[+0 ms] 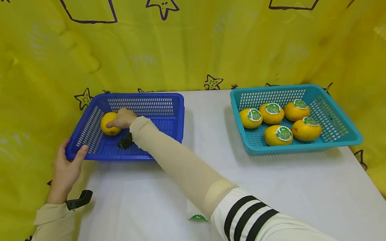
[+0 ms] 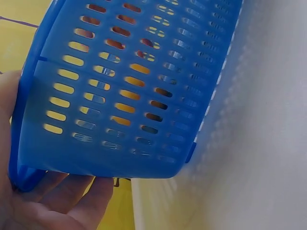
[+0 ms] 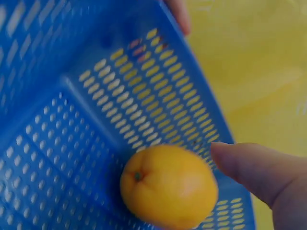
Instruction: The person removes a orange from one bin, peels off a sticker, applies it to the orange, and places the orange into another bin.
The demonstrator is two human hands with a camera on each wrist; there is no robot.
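My left hand point(image 1: 68, 166) grips the front left corner of a blue plastic basket point(image 1: 107, 156), its thumb on the rim and fingers underneath in the left wrist view. Inside that basket, at the left side, lies an orange point(image 1: 111, 132), stem end showing in the right wrist view. My right hand point(image 1: 123, 118) reaches in over the basket, just right of the orange, one digit overlapping the fruit. In the right wrist view the thumb point(image 3: 254, 165) is straight and stands off from the orange point(image 3: 168, 187); the other fingers are hidden.
A teal basket point(image 1: 290, 148) on the right holds several oranges point(image 1: 278, 134) with green and white stickers. Under my right forearm a white item with a green scalloped mark point(image 1: 198, 218) lies on the white table point(image 1: 135, 208). A yellow patterned curtain point(image 1: 186, 41) hangs behind.
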